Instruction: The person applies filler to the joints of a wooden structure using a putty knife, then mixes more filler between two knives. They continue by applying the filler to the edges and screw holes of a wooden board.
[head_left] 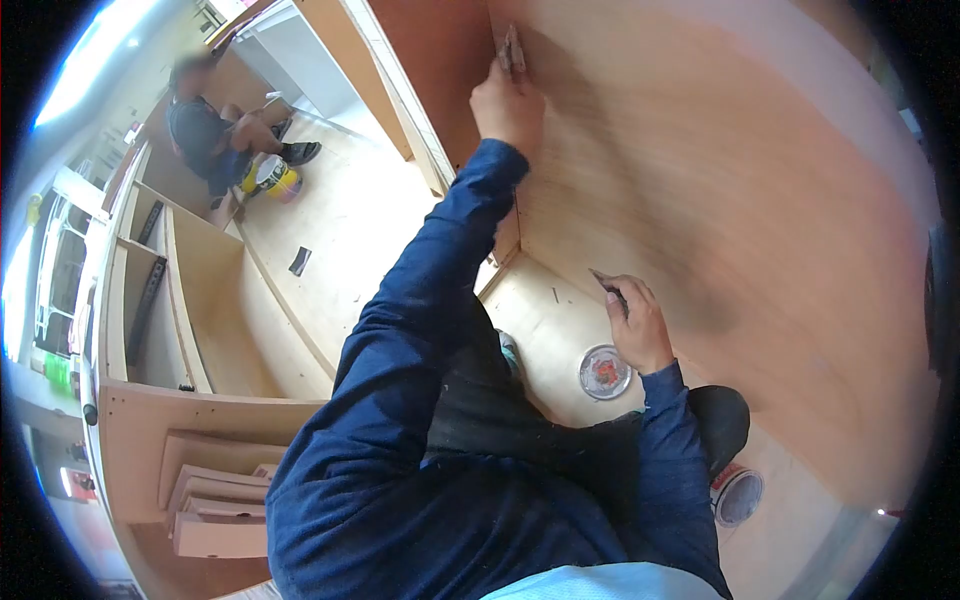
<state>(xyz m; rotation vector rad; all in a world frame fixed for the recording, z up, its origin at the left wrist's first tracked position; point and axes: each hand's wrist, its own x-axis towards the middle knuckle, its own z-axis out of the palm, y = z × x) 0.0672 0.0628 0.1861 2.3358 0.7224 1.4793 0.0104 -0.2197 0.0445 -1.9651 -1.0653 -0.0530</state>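
**Q:** Nearest entry, counted from the plywood panel (760,200)?

**A:** One round tin (738,495), at the panel's foot, by my knee. Contents pale; I cannot tell what.

**Q:** Next?

**A:** One shallow tin (605,372), also at the panel's foot, farther along. It holds something reddish. It lies just below my right hand (640,335).

**Q:** State of that hand?

**A:** Fingers curled shut on a small blade (603,279). The blade's tip is touching or almost touching the panel low down, and its long axis slants up and away from the tin.

**Q:** The other hand?

**A:** My left hand (508,105) is high on the panel's inner edge, arm stretched. Its fingers are clamped on a scraper (512,50), which lies flat against the panel and runs straight up from my knuckles. The right hand is the nearer one to both tins.

**Q:** Farthest?

**A:** A co-worker (215,130), seated well apart from the panel, with a yellow bucket (272,177) beside them. Its contents are too small to tell.
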